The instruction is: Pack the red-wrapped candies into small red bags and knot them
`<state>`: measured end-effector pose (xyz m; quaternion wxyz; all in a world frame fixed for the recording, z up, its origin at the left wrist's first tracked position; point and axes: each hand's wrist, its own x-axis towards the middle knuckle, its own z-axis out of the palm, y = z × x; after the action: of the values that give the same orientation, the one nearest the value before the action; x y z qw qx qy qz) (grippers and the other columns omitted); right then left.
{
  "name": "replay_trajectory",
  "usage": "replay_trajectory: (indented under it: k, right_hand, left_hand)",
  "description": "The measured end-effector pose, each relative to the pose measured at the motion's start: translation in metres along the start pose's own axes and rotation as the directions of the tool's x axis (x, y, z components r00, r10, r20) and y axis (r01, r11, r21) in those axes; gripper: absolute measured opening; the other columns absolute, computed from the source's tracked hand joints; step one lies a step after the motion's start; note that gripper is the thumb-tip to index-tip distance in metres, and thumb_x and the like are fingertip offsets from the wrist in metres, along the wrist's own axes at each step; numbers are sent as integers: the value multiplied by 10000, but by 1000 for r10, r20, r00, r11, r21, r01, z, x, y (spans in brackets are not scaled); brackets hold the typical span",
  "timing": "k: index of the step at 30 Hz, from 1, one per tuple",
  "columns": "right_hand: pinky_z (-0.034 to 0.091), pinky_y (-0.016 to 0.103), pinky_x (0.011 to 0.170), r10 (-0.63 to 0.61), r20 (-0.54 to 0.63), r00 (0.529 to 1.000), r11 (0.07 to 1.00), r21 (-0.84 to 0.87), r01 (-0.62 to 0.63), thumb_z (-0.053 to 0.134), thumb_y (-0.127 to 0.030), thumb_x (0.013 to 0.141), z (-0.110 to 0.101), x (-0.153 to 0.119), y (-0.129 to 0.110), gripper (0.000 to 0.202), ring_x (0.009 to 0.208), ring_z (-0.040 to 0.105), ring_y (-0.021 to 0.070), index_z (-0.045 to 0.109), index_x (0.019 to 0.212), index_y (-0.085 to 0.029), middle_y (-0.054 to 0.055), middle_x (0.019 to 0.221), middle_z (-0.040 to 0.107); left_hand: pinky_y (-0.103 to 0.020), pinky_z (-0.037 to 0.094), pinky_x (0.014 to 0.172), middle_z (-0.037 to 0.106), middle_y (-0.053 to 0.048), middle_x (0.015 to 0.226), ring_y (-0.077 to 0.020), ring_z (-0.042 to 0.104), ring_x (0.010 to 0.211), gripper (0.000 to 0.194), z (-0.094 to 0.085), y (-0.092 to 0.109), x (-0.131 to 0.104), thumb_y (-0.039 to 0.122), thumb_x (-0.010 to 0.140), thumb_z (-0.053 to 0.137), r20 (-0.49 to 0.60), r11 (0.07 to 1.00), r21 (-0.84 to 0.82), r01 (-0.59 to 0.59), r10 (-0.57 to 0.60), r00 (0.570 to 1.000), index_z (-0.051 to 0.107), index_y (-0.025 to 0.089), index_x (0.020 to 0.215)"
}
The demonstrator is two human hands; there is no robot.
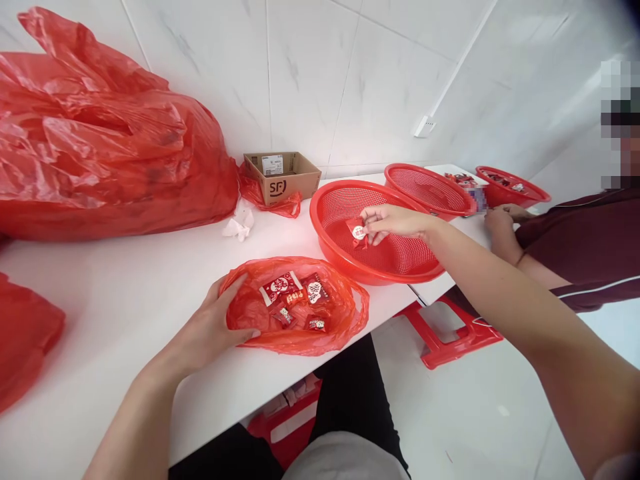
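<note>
A red plastic bag (345, 333) lies with its mouth spread on the white table, and several small wrapped snack packets (316, 291) rest inside. My left hand (217, 327) grips the bag's left rim, thumb along the near edge and fingers at the far side. Over the nearest red mesh basket (327, 230), my right hand (387, 223) pinches a small red snack packet (358, 232) with a white round label. The packet is within the basket's rim; whether it touches the basket wall I cannot tell.
Large red bags (115, 160) fill the table's left side. A cardboard box (295, 183) and crumpled white tissue (240, 223) stand behind. More red baskets (425, 190) line the right, beside a co-worker's hand (507, 215). Red stools (450, 340) are below the table.
</note>
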<state>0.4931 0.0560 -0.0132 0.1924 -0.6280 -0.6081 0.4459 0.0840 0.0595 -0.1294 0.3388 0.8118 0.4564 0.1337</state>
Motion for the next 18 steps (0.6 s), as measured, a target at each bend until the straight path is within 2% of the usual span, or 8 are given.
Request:
replay_trajectory:
  k: [5,9,11,13,15,17,18]
  right_hand:
    - [577,256,624,-174,-59,983,984,10,175,674,-282,828,35,-19,-42,172,704,668,134,538,898,-203,39,883,711]
    - [557,227,585,-229,107,968,972,-25,232,635,-260,849,76,-19,-64,129,729,668,132,599,958,-203,32,905,710]
    - [541,217,578,-254,107,961,962,-78,263,622,-264,862,88,-14,-70,182,727,668,126,623,1032,-202,42,957,717]
    - [528,217,576,-287,-4,958,946,-156,283,603,-278,881,86,-5,-71,229,712,665,119,625,1095,-200,56,1010,717]
    - [528,231,596,-302,-154,941,925,-285,251,570,-305,905,70,8,-65,246,710,666,122,619,1125,-206,62,1053,711]
    - [542,270,664,-266,-265,927,873,-475,114,551,-339,915,43,23,-47,288,769,680,153,608,1171,-220,70,1122,695]
    - [547,302,730,-223,-295,929,810,-587,8,576,-352,898,28,31,-34,347,840,687,187,593,1221,-225,83,1180,675]
  left_hand:
    - [-447,346,1150,180,-69,1585,-320,295,1438,960,0,0,1,494,744,668,-3,1000,-5,11,-11,1000,180,300,1548]
    - [-453,336,1155,157,-66,1599,-321,262,1455,938,-2,2,0,499,766,646,2,1000,18,21,-21,1000,177,292,1551]
    - [-455,340,1153,159,-67,1600,-323,260,1455,937,-2,3,-1,497,770,641,4,1000,20,20,-20,1000,172,285,1553]
    - [-449,344,1151,166,-67,1598,-326,273,1449,940,-2,3,-1,495,765,642,0,1000,16,13,-13,1000,177,280,1553]
    - [-431,351,1150,173,-56,1598,-333,280,1446,947,-1,1,-1,485,752,655,-9,1000,9,2,-2,1000,186,294,1551]
    - [-411,365,1142,185,-35,1597,-339,291,1441,951,0,-1,0,473,736,670,-14,1000,3,-6,6,1000,193,327,1547]
    - [-405,371,1138,190,-28,1596,-342,299,1438,954,0,-1,0,471,730,677,-15,1000,1,-7,7,1000,196,341,1544]
